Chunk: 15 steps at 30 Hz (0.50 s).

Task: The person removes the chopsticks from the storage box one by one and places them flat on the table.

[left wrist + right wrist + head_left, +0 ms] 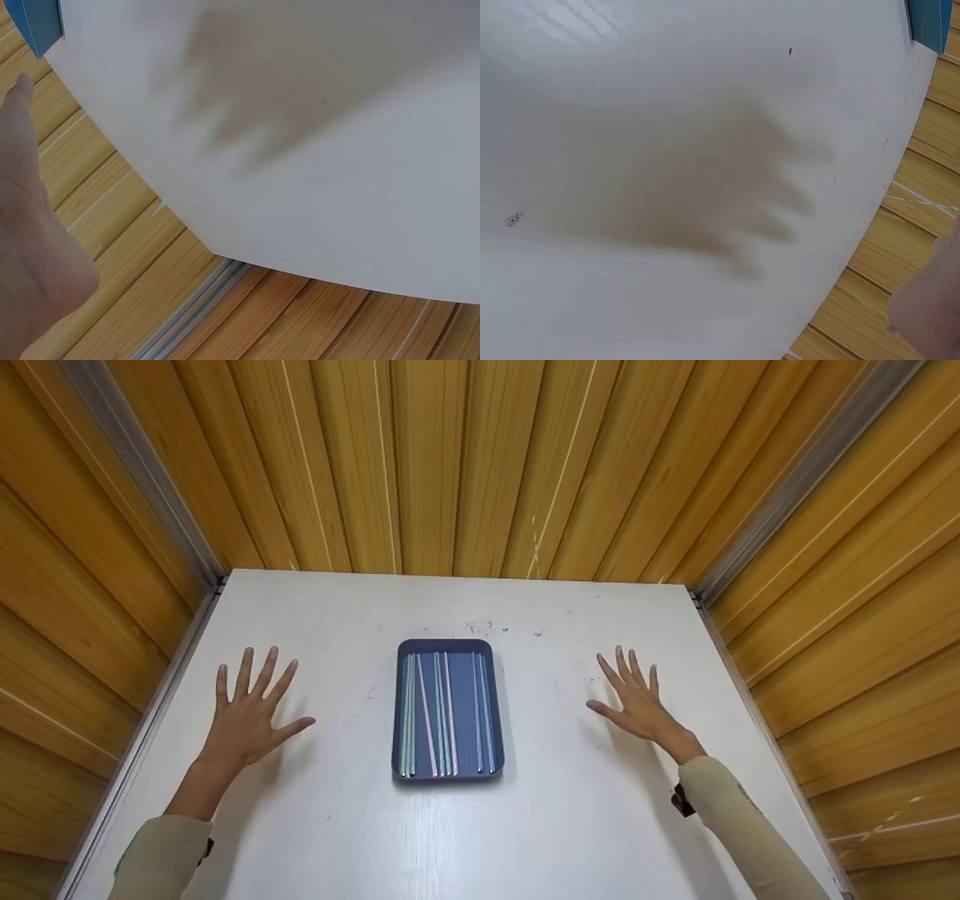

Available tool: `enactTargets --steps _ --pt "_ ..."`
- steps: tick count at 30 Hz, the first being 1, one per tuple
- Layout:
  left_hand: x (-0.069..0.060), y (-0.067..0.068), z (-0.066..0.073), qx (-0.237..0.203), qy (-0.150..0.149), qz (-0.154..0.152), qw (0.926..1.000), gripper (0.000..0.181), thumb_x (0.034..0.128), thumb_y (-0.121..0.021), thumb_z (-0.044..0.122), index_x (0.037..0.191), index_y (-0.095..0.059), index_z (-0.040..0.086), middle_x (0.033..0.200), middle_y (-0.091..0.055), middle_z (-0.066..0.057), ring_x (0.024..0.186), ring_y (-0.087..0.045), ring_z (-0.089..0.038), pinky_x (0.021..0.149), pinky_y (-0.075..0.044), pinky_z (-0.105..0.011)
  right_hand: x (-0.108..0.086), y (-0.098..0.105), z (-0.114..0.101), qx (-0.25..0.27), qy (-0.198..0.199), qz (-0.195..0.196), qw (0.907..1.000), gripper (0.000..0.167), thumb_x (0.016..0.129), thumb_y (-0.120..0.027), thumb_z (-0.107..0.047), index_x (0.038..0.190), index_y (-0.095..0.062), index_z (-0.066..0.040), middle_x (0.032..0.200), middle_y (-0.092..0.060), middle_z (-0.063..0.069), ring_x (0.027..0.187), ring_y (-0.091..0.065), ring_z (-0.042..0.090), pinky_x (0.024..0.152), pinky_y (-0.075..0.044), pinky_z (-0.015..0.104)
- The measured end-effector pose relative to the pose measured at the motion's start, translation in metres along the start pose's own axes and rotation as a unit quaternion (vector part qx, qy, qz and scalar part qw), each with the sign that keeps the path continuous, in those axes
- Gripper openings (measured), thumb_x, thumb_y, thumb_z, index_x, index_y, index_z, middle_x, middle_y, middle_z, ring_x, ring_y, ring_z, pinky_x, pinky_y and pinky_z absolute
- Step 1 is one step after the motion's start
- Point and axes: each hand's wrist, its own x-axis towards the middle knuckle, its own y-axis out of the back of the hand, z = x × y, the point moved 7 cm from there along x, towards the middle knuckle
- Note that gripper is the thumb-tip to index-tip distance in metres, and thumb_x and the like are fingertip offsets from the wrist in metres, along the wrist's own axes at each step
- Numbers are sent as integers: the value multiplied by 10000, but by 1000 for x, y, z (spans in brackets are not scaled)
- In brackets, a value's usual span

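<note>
A dark blue rectangular tray (465, 712) lies in the middle of the white table in the head view. Several thin, straight sticks in pale green, pink and blue, which look like metal straws or chopsticks (448, 712), lie lengthwise inside it. To the tray's left, my left hand (246, 724) hovers over the table with its fingers spread, holding nothing. My right hand (637, 705), fingers likewise spread and nothing held, is over the table on the tray's right. Each wrist view catches part of a hand and its shadow, plus a blue edge of the tray (37, 22) at a top corner.
The white table (330, 825) carries small dark marks behind the tray. Wood-patterned panel walls (427, 465) rise at the back and both sides, with metal posts (810, 472) at the corners.
</note>
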Motion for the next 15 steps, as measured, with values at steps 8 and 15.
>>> enactTargets --steps 8,15 --pt "11 -5 10 -387 -50 -74 9992 932 882 -673 601 1624 -284 193 1712 -158 -181 1590 -6 -431 1236 26 -708 6 -5 -5 324 99 -201 9992 923 951 -643 -522 1657 -141 -205 1717 10 213 1582 49 464 1221 101 718" --pt "20 -12 18 -775 5 -107 9969 946 891 -682 584 1634 -254 184 1710 -145 -197 1588 -8 -432 1223 -11 -720 13 -7 -15 363 122 -362 9986 980 938 -655 -529 1661 -90 -183 1725 -5 186 1597 18 417 1245 61 695"
